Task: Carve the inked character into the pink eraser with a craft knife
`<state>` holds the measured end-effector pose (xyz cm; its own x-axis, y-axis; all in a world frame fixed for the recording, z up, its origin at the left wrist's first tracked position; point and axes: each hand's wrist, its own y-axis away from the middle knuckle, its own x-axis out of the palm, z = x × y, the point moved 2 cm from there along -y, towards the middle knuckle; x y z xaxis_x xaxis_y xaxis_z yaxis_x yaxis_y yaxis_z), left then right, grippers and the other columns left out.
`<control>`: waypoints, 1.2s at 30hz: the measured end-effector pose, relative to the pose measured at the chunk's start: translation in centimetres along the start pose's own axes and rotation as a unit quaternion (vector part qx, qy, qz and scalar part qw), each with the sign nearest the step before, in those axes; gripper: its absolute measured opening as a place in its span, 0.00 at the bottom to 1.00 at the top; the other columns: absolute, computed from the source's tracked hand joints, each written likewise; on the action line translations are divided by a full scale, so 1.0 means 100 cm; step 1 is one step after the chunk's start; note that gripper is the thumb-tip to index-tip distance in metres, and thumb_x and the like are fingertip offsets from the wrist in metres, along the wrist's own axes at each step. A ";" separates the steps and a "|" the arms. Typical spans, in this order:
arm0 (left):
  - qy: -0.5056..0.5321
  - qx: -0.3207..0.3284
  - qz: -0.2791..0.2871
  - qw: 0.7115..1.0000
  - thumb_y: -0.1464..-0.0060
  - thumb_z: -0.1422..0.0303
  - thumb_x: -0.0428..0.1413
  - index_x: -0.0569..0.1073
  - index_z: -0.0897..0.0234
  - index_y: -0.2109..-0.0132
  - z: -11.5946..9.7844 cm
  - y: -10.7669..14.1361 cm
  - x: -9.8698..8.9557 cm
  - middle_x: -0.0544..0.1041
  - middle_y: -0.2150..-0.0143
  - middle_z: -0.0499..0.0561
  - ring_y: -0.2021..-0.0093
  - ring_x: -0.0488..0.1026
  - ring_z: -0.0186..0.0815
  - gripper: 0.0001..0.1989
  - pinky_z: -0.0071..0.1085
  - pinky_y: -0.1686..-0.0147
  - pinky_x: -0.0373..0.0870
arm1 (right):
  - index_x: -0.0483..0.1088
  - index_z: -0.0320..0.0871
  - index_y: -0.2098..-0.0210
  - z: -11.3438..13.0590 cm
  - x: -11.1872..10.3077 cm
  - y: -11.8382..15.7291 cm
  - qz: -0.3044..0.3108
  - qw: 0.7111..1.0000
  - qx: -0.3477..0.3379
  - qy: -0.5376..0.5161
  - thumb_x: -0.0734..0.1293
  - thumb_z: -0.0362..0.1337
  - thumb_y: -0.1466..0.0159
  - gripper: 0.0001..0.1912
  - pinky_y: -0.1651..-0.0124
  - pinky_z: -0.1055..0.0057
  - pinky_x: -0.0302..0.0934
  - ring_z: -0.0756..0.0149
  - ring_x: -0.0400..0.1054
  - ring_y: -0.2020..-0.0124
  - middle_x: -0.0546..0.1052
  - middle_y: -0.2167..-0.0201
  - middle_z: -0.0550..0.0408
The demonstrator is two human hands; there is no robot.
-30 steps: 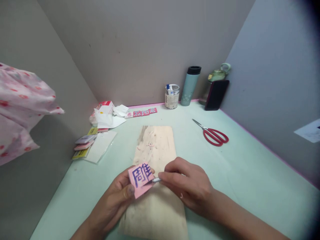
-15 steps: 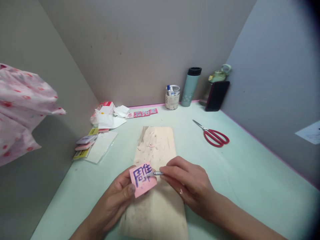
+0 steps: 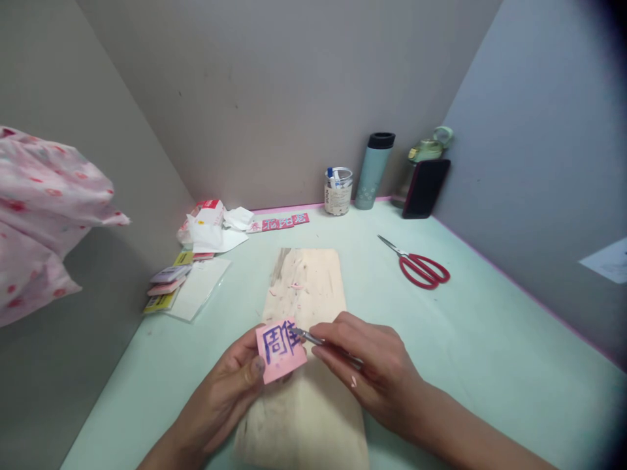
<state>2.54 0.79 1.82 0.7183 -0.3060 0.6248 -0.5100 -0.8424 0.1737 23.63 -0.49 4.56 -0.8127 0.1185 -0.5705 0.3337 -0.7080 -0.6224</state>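
Note:
A pink square block point(image 3: 273, 373) with a dark blue character on its face is pinched between the thumb and fingers of my left hand point(image 3: 240, 375). It is tilted toward me above the wooden board point(image 3: 318, 405). My right hand point(image 3: 369, 359) is closed round a slim metal craft knife point(image 3: 313, 339), held like a pen. The knife's tip is at the right side of the character; whether it touches the block is hard to tell. A small pink scrap clings to my right hand. Pink shavings point(image 3: 296, 286) lie on the far part of the board.
Red-handled scissors point(image 3: 424, 270) lie to the right. At the back stand a jar of pens point(image 3: 337, 192), a teal tumbler point(image 3: 373, 173), another bottle point(image 3: 427, 151) and a phone point(image 3: 425, 189). Pink character tiles point(image 3: 279, 223), tissues point(image 3: 206, 232) and stacked packets point(image 3: 169, 281) sit left. Partitions enclose the table.
The knife tip has shifted from the middle of the character up to its right side, and the knife is angled differently. The block has turned slightly in my left hand.

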 end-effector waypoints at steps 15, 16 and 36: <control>0.002 -0.016 -0.028 0.999 0.46 0.61 0.70 0.82 0.55 0.47 0.004 0.002 -0.008 0.85 0.51 0.52 0.48 0.80 0.41 0.19 0.29 0.47 0.73 | 0.73 0.41 0.51 0.002 0.002 0.000 0.024 1.000 0.017 -0.009 0.60 0.28 0.29 0.12 0.73 0.73 0.59 0.69 0.66 0.74 0.73 0.71 0.56; 0.005 -0.016 -0.025 1.000 0.46 0.62 0.70 0.82 0.54 0.47 0.004 0.002 -0.008 0.85 0.51 0.52 0.49 0.80 0.40 0.19 0.29 0.47 0.73 | 0.73 0.40 0.51 0.002 0.002 0.000 0.024 1.000 0.017 -0.010 0.60 0.27 0.29 0.12 0.73 0.73 0.59 0.69 0.66 0.74 0.73 0.71 0.56; 0.005 -0.015 -0.045 0.999 0.48 0.63 0.71 0.83 0.57 0.49 0.003 0.003 -0.008 0.84 0.51 0.55 0.52 0.81 0.42 0.19 0.34 0.47 0.75 | 0.74 0.40 0.50 0.003 0.003 0.001 0.028 1.000 -0.008 -0.005 0.60 0.28 0.28 0.13 0.71 0.73 0.61 0.68 0.68 0.72 0.75 0.69 0.53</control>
<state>1.90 0.64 1.15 0.7564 -0.2252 0.6142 -0.4579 -0.8528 0.2511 23.26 -0.75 4.46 -0.7970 0.0721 -0.5996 0.3862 -0.7024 -0.5979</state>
